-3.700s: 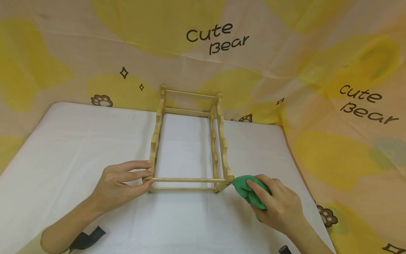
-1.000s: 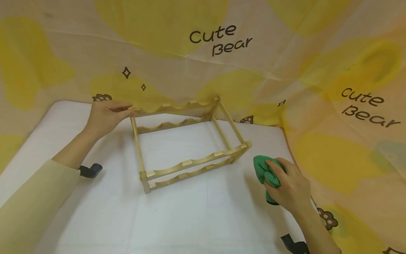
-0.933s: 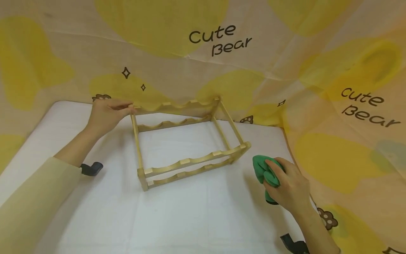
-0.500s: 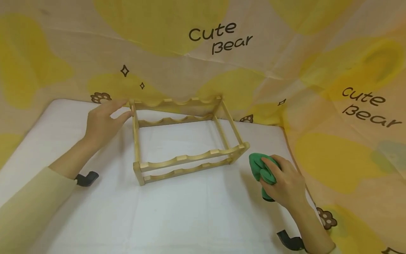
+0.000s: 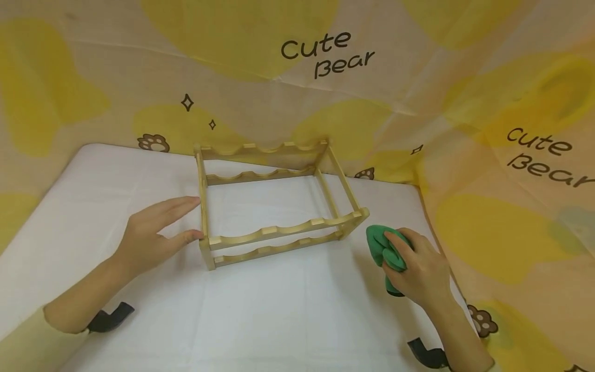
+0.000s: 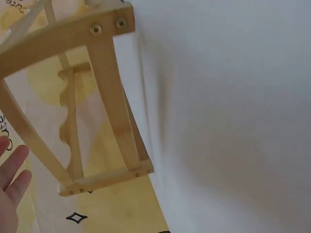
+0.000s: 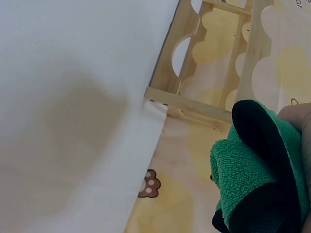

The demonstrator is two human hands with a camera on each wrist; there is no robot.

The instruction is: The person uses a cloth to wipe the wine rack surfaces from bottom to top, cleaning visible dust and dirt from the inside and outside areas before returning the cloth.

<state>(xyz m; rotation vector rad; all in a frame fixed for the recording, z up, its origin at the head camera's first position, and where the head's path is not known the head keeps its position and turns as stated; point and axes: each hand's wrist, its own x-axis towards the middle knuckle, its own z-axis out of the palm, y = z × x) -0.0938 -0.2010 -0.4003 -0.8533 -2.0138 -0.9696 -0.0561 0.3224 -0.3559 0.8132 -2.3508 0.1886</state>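
Note:
A light wooden rack with scalloped rails (image 5: 268, 231) stands on the white tabletop, turned at a slant. My left hand (image 5: 144, 237) is at its left end, fingers and thumb spread and fairly straight, fingertips right at the end frame in the head view. The left wrist view has those fingers (image 6: 17, 187) beside the rack's end (image 6: 111, 97), where screw heads show. To the right of the rack, my right hand (image 5: 424, 274) grips a bunched green cloth (image 5: 383, 247). In the right wrist view the cloth (image 7: 255, 167) shows a fuzzy face and dark edging.
A yellow and beige printed fabric (image 5: 260, 98) rises behind and to the right of the white table (image 5: 260, 320). The rack's far side stands close to the back fabric. Dark straps (image 5: 111, 318) hang at both wrists.
The rack has been turned from lengthwise to crosswise. My left hand has since slid from its far left corner toward the near one, fingers spreading. The right hand drew back slightly with the cloth.

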